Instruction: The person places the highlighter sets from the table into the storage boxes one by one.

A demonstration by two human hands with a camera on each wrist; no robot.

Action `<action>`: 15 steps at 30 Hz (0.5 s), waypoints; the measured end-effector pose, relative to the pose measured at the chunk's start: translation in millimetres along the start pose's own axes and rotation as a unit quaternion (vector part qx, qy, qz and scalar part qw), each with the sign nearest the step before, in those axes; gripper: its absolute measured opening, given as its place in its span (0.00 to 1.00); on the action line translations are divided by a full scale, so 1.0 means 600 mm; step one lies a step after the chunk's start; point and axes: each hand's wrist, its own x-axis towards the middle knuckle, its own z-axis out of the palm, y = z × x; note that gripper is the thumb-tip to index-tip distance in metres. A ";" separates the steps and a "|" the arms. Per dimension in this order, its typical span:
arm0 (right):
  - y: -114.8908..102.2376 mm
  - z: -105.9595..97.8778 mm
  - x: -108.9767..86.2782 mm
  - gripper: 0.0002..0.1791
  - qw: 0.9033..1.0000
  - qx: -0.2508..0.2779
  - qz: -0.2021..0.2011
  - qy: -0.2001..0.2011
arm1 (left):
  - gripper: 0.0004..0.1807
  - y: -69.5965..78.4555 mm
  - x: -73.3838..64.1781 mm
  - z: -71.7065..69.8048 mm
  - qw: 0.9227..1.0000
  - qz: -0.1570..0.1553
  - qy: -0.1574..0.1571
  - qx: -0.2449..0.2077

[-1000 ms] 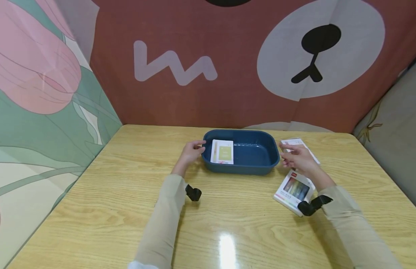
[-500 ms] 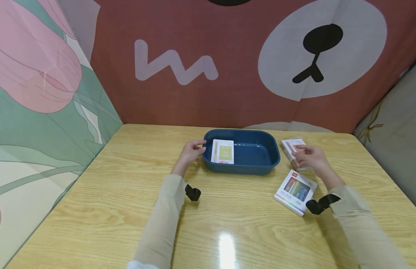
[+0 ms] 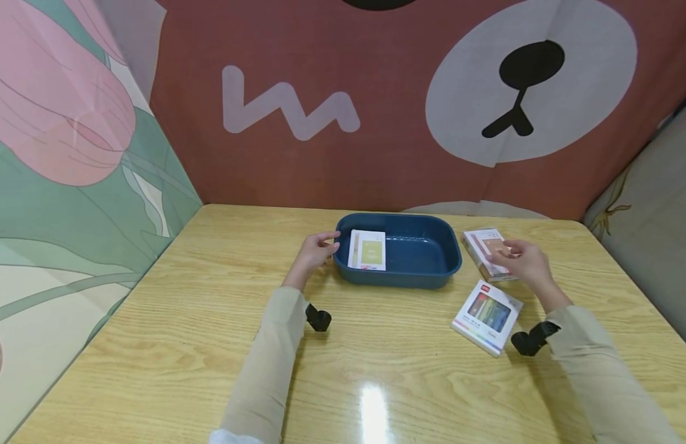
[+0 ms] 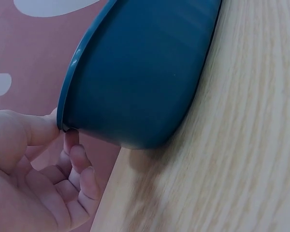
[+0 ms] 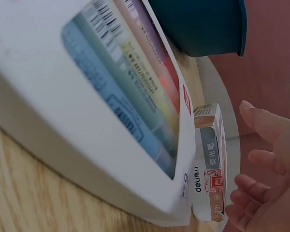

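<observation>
My left hand (image 3: 315, 253) pinches the left rim of a blue plastic basin (image 3: 398, 280), with the thumb on the rim and fingertips under it in the left wrist view. Inside the basin, at its left, lies a white box with a yellow panel (image 3: 371, 251). My right hand (image 3: 528, 266) hovers over a white and orange-brown highlighter box (image 3: 481, 240) right of the basin. Its fingers (image 5: 261, 186) are parted and appear apart from the box in the right wrist view. Nearer to me lies a white windowed box of coloured highlighters (image 3: 489, 316), below the right hand.
The wooden table (image 3: 376, 345) meets a brown patterned backdrop (image 3: 298, 166) behind the basin. A floral panel (image 3: 71, 234) stands on the left, a grey panel (image 3: 653, 203) on the right. Black camera mounts are strapped to both wrists.
My right hand has moved right, from beside the basin's right end to over the orange-brown highlighter box, uncovering more of both boxes. The left hand and basin stay put.
</observation>
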 end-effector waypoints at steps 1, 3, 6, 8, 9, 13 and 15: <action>-0.002 0.000 -0.001 0.43 1.000 -0.004 0.005 -0.007 | 0.18 0.000 0.000 0.000 1.000 -0.001 0.000 -0.001; -0.006 -0.001 -0.002 0.45 0.999 -0.021 0.002 -0.029 | 0.18 0.000 0.000 0.000 1.000 -0.002 0.000 -0.004; -0.007 -0.001 0.000 0.45 0.998 -0.045 0.001 -0.050 | 0.18 -0.001 0.000 0.001 1.000 0.000 0.001 -0.005; -0.008 -0.001 0.001 0.46 0.997 -0.060 0.008 -0.058 | 0.18 -0.002 0.000 0.001 1.000 0.002 0.003 -0.003; -0.009 -0.001 0.001 0.46 0.996 -0.063 0.013 -0.062 | 0.17 -0.002 0.001 0.001 1.000 0.003 0.004 -0.002; -0.010 -0.002 0.002 0.46 0.995 -0.061 0.039 -0.076 | 0.17 -0.003 0.001 0.002 1.000 0.005 0.007 -0.001; -0.009 -0.002 0.001 0.46 0.994 -0.060 0.044 -0.080 | 0.17 -0.002 0.001 0.003 1.000 0.005 0.008 -0.001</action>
